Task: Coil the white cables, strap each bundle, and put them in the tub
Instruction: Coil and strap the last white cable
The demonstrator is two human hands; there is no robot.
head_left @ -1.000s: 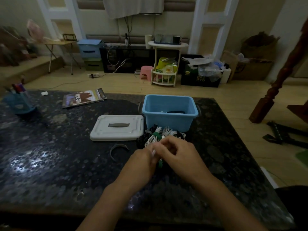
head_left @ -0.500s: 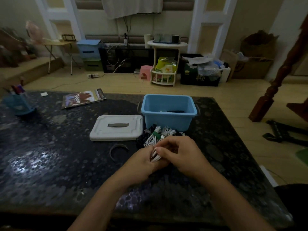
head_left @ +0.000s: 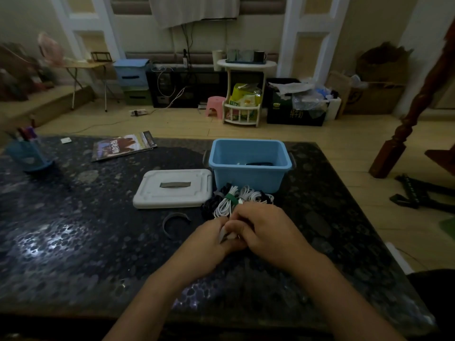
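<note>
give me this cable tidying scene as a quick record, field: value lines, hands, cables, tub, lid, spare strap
left hand: grips a white cable together with the right
right hand: curled on the same white cable
cable pile: white and black cables in front of the tub, one white bundle with a green strap
tub: blue, open, something dark inside
lid: white, flat on the table left of the tub
spare strap: curved grey strip lying loose left of the hands
table: dark speckled stone

The dark speckled counter (head_left: 73, 242) carries a blue tub (head_left: 248, 177), white lid (head_left: 173, 188), cable bundles (head_left: 236, 199), magazine (head_left: 123, 148) and pen cup (head_left: 29, 153).
</note>
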